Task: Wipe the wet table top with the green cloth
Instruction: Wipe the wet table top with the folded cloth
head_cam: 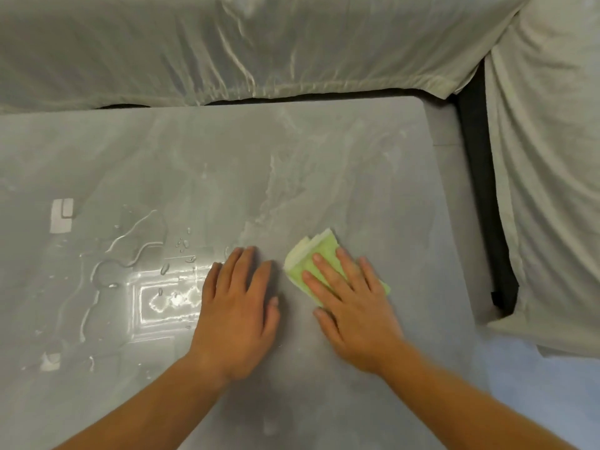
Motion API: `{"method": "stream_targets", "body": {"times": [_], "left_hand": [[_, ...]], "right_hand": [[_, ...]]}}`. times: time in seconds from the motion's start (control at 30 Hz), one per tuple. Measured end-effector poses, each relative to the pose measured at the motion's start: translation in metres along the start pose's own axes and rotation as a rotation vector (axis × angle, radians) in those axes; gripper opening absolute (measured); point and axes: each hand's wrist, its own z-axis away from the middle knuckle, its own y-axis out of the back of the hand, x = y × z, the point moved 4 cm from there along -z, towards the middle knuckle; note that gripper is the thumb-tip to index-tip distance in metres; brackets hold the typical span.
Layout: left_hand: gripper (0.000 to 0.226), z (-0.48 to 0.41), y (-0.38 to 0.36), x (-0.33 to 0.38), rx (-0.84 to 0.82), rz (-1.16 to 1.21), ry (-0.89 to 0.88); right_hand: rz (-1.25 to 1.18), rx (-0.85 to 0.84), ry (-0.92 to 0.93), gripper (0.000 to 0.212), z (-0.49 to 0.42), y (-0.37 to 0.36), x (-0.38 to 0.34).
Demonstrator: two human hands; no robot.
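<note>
A folded green cloth (313, 256) lies flat on the grey marbled table top (324, 177), right of centre. My right hand (352, 306) presses down on it with fingers spread, covering its near half. My left hand (238, 315) rests palm down on the bare table just left of the cloth, holding nothing. Puddles and streaks of water (130, 254) glisten on the left part of the table, reaching under my left fingertips.
A sofa draped in pale cloth (259, 50) runs along the table's far edge, and another draped section (545, 190) stands to the right. A dark gap (483, 190) separates table and right section. Blue floor (545, 391) shows at the lower right.
</note>
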Motion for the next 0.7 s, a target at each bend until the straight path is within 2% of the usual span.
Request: {"method": "stream_targets", "body": {"times": [0.03,0.07,0.13,0.17,0.2,0.23,0.3,0.37,0.4,0.47,0.53,0.57,0.7], "left_hand": [[0.056,0.004,-0.003,-0.001,-0.011,-0.009,-0.015],[0.058,0.007,-0.007,-0.003,-0.028,-0.020,-0.031],[0.061,0.009,-0.014,-0.004,-0.051,-0.054,-0.045],[0.062,0.009,-0.016,-0.003,-0.054,-0.074,-0.044],[0.064,0.009,-0.016,-0.001,-0.057,-0.090,-0.042],[0.066,0.009,-0.017,0.001,-0.059,-0.104,-0.037],[0.071,0.008,-0.017,0.005,-0.069,-0.130,-0.022],[0.073,0.008,-0.019,0.007,-0.060,-0.138,-0.013],[0.073,0.009,-0.019,0.009,-0.046,-0.136,-0.018],[0.071,0.011,-0.022,0.014,-0.019,-0.127,-0.046],[0.070,0.013,-0.026,0.022,-0.019,-0.108,-0.076],[0.069,0.014,-0.028,0.026,-0.020,-0.090,-0.086],[0.071,0.011,-0.031,0.047,-0.046,-0.054,-0.078]], "right_hand": [[0.033,0.021,-0.018,0.057,-0.009,0.002,0.015],[0.044,0.065,-0.118,0.057,-0.024,0.006,0.033],[0.000,0.082,-0.421,0.059,-0.048,0.017,0.057],[-0.020,0.075,-0.516,0.060,-0.047,0.016,0.049],[-0.016,0.095,-0.529,0.062,-0.037,0.012,0.031],[-0.016,0.087,-0.454,0.062,-0.020,0.007,0.007],[-0.030,0.000,-0.213,0.060,0.028,-0.005,-0.030],[-0.022,-0.033,-0.121,0.058,0.046,-0.005,-0.004],[-0.011,-0.016,-0.212,0.059,0.044,-0.002,0.022],[-0.052,0.017,-0.554,0.064,0.030,0.007,0.082],[-0.097,0.023,-0.717,0.068,0.028,0.008,0.101],[-0.071,0.034,-0.703,0.068,0.035,0.006,0.091],[-0.074,-0.025,-0.430,0.064,0.098,-0.011,0.018]]}}
